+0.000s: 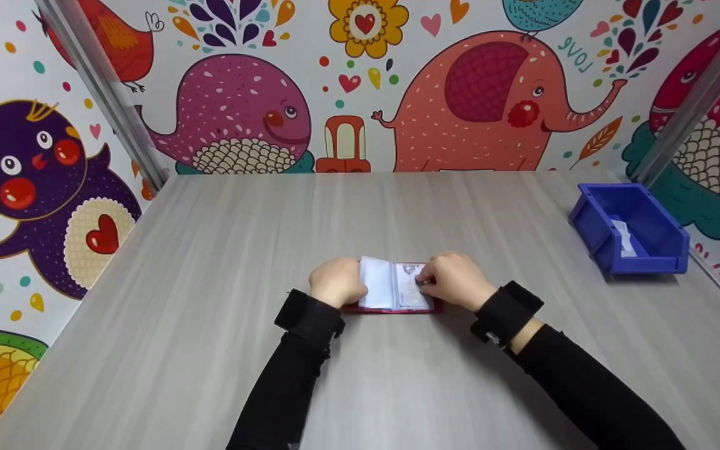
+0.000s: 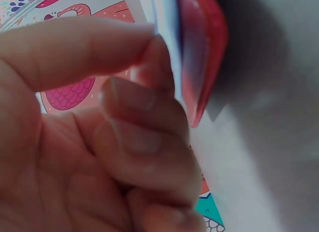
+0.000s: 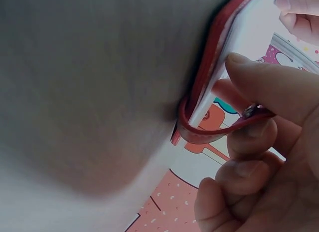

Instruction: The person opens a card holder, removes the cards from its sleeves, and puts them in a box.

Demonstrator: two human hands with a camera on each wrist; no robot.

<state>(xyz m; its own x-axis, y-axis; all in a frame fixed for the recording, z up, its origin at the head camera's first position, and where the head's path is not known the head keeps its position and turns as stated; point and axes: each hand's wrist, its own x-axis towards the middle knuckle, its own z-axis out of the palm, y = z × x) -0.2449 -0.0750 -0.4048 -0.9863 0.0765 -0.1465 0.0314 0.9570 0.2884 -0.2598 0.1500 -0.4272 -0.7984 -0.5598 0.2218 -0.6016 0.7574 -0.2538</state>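
A red card holder (image 1: 438, 307) lies spread on the table, its clear plastic sleeves fanned into two sides; a printed card (image 1: 409, 294) shows in the right one. My left hand (image 1: 338, 281) pinches the left-side sleeves (image 2: 172, 42) between thumb and forefinger, its other fingers curled below. At the right side, my right hand (image 1: 457, 279) has its thumb at the edge of the sleeves (image 3: 249, 32), with the fingers curled. A red strap (image 3: 199, 136) with a metal snap loops from the cover to these curled fingers. Exactly what the right fingertips pinch is partly hidden.
A blue plastic bin (image 1: 647, 265) stands at the right of the table (image 1: 210, 250), with a white paper-like piece (image 1: 624, 237) inside. Cartoon-printed walls (image 1: 360, 87) border the back and sides.
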